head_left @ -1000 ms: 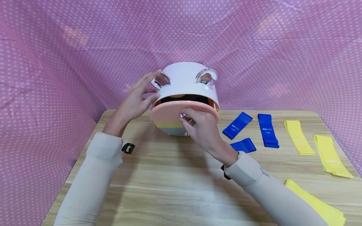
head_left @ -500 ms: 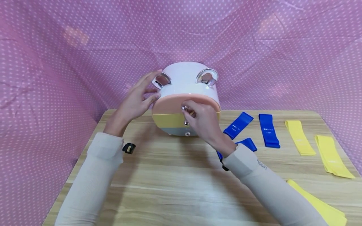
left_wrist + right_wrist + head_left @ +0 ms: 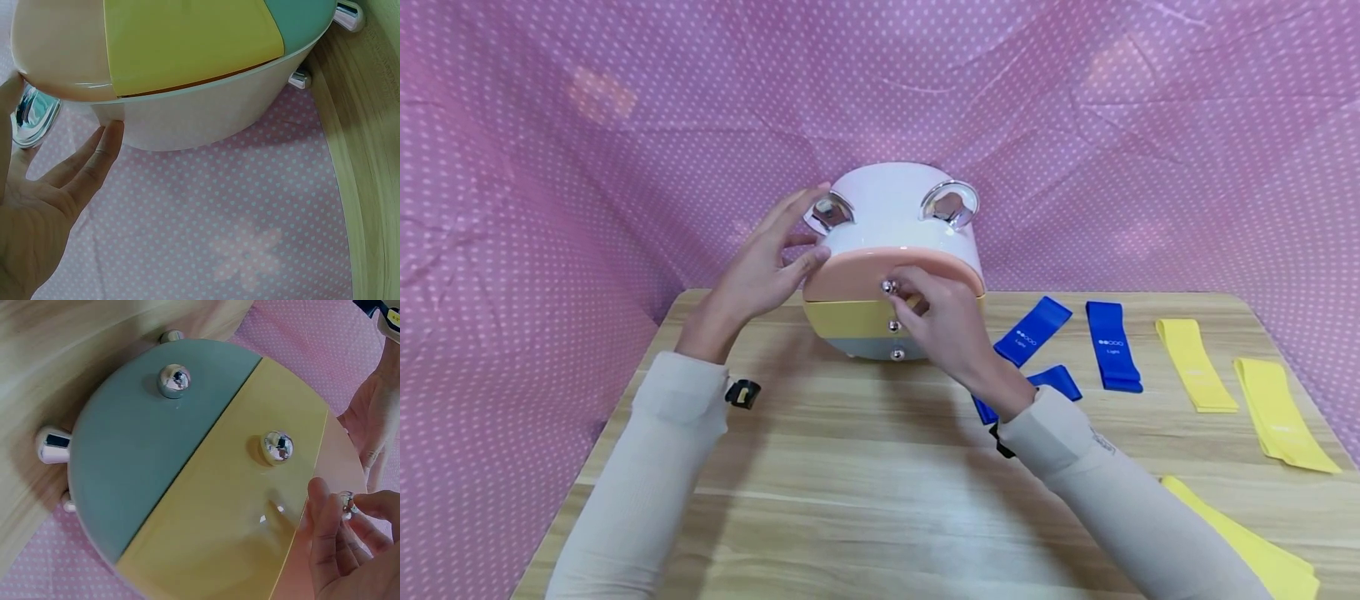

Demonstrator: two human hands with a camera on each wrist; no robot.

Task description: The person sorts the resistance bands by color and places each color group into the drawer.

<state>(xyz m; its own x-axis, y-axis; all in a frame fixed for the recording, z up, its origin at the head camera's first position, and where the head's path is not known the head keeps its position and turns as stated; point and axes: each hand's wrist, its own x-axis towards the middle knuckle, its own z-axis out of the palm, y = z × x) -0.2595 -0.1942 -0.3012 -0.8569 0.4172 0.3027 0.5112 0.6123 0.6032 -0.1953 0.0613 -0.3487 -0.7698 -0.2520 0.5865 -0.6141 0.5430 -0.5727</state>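
A white rounded drawer box (image 3: pixel 887 200) with two silver ears stands at the back of the table. Its front has a peach drawer (image 3: pixel 850 275) on top, a yellow drawer (image 3: pixel 219 481) in the middle and a grey-green drawer (image 3: pixel 150 437) at the bottom, each with a silver ball knob. All three fronts sit flush. My right hand (image 3: pixel 951 321) has the peach drawer's knob (image 3: pixel 347 505) between thumb and fingers. My left hand (image 3: pixel 767 258) rests on the box's left side with extended fingers, its thumb at the peach drawer's edge, as the left wrist view also shows.
Several blue bands (image 3: pixel 1112 346) lie on the wooden table (image 3: pixel 820 500) right of the box. Yellow bands (image 3: pixel 1195 365) lie farther right, one partly behind the right sleeve. A pink dotted cloth (image 3: pixel 700 100) hangs behind and beside the table.
The peach drawer, sticking out with a dark gap above it a second ago, has gone back into the box. My right hand moved with its knob; the left hand stayed in place.
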